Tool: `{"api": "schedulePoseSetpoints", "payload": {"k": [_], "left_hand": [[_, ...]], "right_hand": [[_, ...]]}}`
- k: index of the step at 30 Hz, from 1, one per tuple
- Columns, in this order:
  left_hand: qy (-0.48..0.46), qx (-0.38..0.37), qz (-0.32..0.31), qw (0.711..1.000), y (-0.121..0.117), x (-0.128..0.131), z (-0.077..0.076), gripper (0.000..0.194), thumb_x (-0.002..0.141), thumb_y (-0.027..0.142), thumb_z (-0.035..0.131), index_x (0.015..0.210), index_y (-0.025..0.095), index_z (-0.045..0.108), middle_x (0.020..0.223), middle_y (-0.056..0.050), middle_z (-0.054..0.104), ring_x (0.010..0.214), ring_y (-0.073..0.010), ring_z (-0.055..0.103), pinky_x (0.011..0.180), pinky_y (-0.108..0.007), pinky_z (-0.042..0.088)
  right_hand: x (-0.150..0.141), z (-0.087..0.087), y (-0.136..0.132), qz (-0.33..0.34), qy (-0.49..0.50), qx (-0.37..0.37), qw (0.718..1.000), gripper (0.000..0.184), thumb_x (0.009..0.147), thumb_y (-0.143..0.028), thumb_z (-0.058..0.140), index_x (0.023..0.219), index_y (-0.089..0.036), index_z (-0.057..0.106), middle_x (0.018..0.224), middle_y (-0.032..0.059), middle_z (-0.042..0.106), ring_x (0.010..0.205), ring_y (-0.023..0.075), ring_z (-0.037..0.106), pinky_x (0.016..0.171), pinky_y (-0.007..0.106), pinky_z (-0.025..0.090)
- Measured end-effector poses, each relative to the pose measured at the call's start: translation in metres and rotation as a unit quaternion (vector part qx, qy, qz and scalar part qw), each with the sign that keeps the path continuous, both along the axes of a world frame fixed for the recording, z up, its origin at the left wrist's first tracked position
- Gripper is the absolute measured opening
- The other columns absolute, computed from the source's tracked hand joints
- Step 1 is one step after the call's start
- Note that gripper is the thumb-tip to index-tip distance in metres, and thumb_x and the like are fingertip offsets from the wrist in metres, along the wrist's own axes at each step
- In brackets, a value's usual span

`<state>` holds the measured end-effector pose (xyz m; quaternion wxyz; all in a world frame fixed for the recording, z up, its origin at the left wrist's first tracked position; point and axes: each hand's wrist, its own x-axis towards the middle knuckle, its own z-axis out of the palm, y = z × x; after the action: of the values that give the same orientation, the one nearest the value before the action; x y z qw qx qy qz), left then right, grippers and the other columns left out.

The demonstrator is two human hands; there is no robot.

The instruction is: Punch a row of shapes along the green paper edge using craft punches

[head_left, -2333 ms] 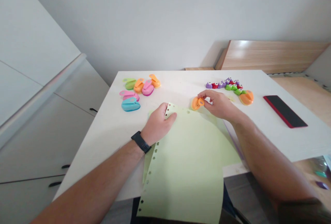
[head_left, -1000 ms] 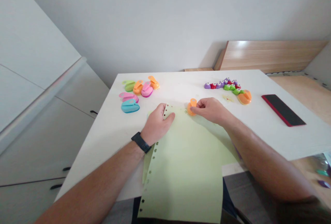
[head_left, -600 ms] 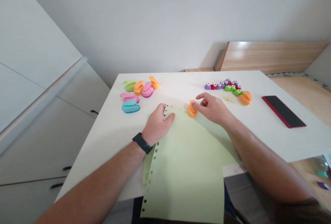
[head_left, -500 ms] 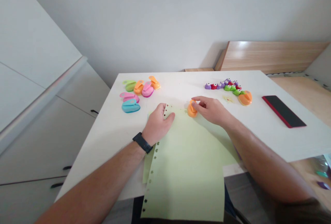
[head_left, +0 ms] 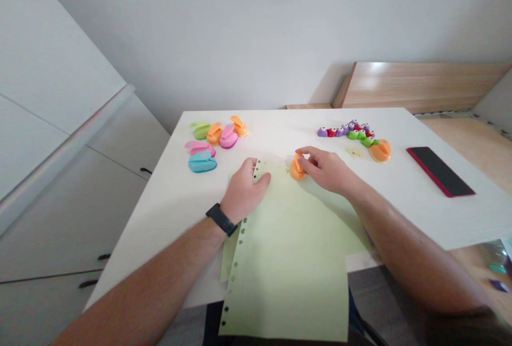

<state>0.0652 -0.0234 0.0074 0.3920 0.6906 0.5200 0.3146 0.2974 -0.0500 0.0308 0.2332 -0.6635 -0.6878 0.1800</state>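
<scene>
A pale green sheet of paper [head_left: 292, 260] stretches from the tabletop down over its front edge, with small cut-out shapes along its left side and far edge. My left hand [head_left: 247, 188] grips the far left corner, thumb on top. At the far edge sits an orange craft punch [head_left: 297, 169], a flower-like cut-out just left of it. My right hand [head_left: 322, 169] has thumb and fingers closed on the punch's lever; the paper inside its slot cannot be made out. More green paper [head_left: 228, 266] shows beneath the sheet.
Several coloured lever punches, among them a blue one [head_left: 202, 162], stand at the table's back left. Small purple, red and green punches [head_left: 352, 130] cluster at the back right, near a larger orange punch [head_left: 381, 150] and paper bits [head_left: 354, 152]. A black-and-red slab [head_left: 440, 171] lies far right.
My right hand has brought the orange punch left along the paper's far edge, beside the flower-like cut-out. Its fingers lifted briefly, then closed on the lever. My left hand keeps its hold.
</scene>
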Motion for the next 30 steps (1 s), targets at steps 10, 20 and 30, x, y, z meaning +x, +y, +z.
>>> {"api": "schedulePoseSetpoints", "payload": {"k": [10,20,30], "left_hand": [[0.015,0.006,-0.004,1.000,-0.001,0.000,0.002,0.024,0.080,0.030,0.062,0.102,0.023,0.057,0.093,-0.002,0.071,0.086,-0.0219,0.066,0.076,-0.033,0.052],[0.029,0.021,-0.018,0.999,0.002,-0.002,-0.005,0.025,0.083,0.033,0.060,0.106,0.022,0.056,0.096,-0.003,0.071,0.087,-0.0218,0.066,0.077,-0.033,0.050],[0.045,0.040,-0.026,0.998,0.004,-0.002,-0.012,0.025,0.087,0.036,0.056,0.108,0.023,0.055,0.095,-0.002,0.070,0.087,-0.0209,0.065,0.076,-0.032,0.049]], "right_hand": [[0.000,0.001,0.000,-0.020,0.007,-0.016,1.000,0.029,0.094,-0.044,0.050,0.111,-0.025,0.065,0.077,-0.0019,0.072,0.061,0.0125,0.059,0.058,0.025,0.038],[0.009,0.000,0.004,-0.056,0.038,0.041,0.997,0.029,0.090,-0.039,0.055,0.112,-0.023,0.066,0.074,-0.0010,0.069,0.061,0.0128,0.057,0.060,0.026,0.039],[0.008,-0.003,0.007,-0.036,0.034,0.040,0.998,0.025,0.089,-0.040,0.056,0.094,-0.024,0.074,0.069,-0.0015,0.066,0.058,0.0121,0.052,0.057,0.026,0.036]]}}
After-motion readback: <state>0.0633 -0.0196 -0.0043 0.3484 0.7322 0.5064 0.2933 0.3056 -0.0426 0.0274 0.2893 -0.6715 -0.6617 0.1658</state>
